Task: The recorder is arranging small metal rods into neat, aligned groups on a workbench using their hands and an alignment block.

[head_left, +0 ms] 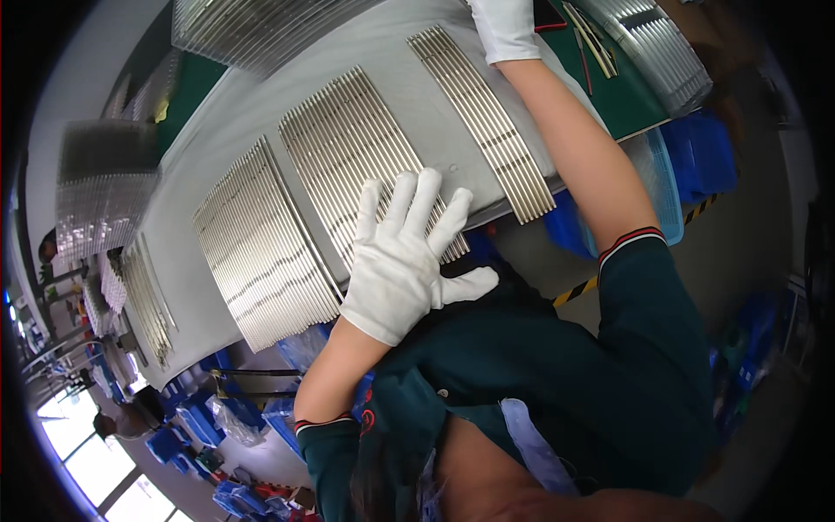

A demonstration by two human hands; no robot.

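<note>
My left hand [396, 261], in a white glove, is open with its fingers spread. It is over the near end of the middle row of thin silver metal rods [344, 122]; whether it touches them I cannot tell. To its left lies a wider row of similar rods [261, 252], and to its right a narrower one [478, 113]. All three rows rest on a grey-covered table [426, 122]. My right hand [506, 30], also white-gloved, reaches to the far edge of the view beyond the narrow row. Its fingers are cut off there, so their state is hidden.
Stacked clear trays [261, 39] stand at the far left, with another stack [104, 191] beyond the table's left side. More rods in a tray [661, 61] and some thin tools [596, 43] lie on green at far right. Blue bins [696, 157] stand below the right edge.
</note>
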